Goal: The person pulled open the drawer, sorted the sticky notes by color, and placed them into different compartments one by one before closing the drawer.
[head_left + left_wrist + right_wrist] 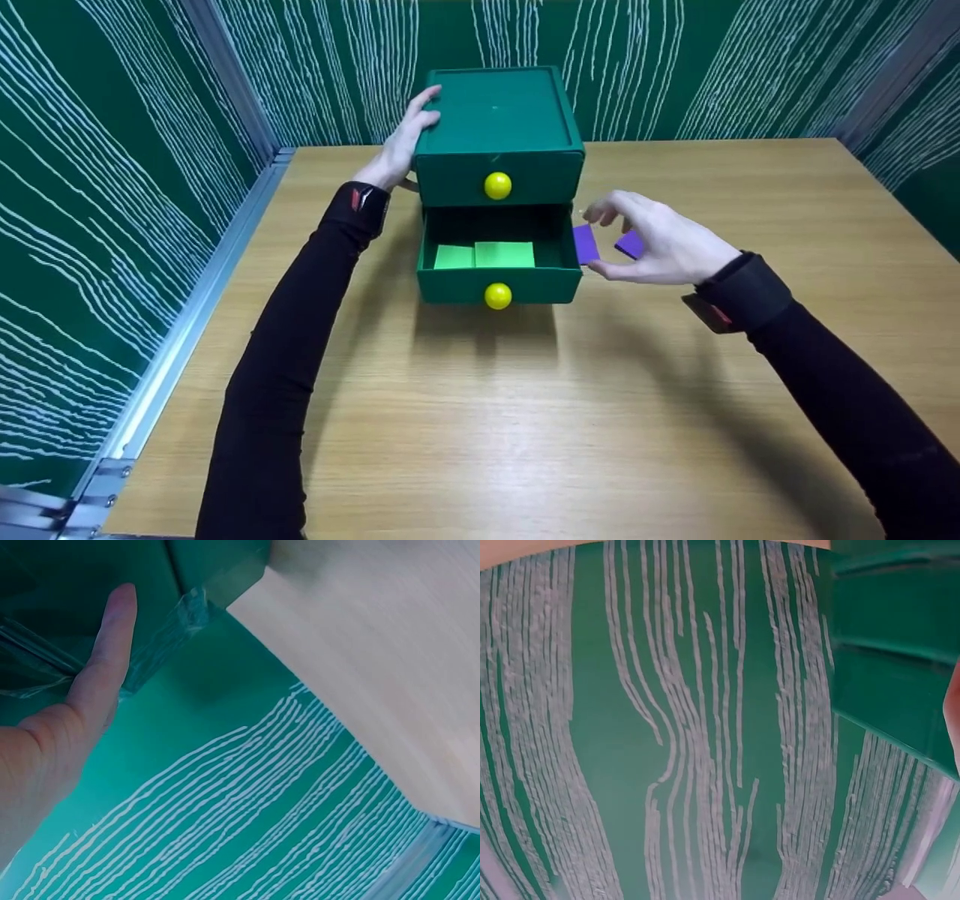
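A green cabinet (495, 112) with two drawers stands upright on the table. Its lower drawer (450, 286) is pulled out, the upper one shut; each has a round yellow knob (497, 186). Two flat light-green squares (504, 254) lie in the lower drawer. My left hand (397, 150) rests against the cabinet's left side, and one straight finger (112, 637) lies on its surface. Right of the drawer is my right hand (660, 236), thumb and fingers apart. A purple square (586, 245) shows between its fingertips, partly hidden by the drawer. Another purple piece (630, 244) shows behind the hand.
The cabinet stands on a wooden table (480, 420). Green walls (637, 67) with wavy white lines enclose its back and sides, and a metal rail (202, 300) runs along the left edge.
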The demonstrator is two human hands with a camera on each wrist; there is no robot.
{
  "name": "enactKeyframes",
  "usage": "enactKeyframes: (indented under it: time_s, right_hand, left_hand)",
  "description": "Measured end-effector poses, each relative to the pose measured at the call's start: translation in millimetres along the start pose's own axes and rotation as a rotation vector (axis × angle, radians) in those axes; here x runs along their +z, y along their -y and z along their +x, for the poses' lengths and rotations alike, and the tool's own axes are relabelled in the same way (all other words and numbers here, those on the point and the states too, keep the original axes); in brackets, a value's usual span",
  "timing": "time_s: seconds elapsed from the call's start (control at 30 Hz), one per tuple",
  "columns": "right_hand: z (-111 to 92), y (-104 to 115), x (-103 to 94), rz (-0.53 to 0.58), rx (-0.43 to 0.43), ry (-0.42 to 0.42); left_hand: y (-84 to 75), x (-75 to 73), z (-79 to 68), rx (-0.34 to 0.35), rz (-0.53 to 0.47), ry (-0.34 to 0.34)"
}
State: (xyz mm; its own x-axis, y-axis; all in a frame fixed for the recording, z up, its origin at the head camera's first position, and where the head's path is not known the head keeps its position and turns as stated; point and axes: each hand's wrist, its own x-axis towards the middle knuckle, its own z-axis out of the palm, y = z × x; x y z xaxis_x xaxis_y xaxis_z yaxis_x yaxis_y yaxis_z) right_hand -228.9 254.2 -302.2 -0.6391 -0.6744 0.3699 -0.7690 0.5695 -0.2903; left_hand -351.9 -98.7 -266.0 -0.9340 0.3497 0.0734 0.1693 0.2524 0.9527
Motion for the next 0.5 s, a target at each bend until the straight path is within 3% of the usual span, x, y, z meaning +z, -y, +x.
enactKeyframes:
  time_s: [0.3, 0.5]
  right_hand:
    - [-23, -17, 11.5, 0.004, 0.170, 0.059]
    - [-42, -37, 32.4, 0.036, 0.153, 0.061]
  left_hand:
    - [2.0, -2.0, 0.0, 0.013, -0.011, -0.006]
    - [0.0, 0.0, -0.1, 0.014, -0.001, -0.005]
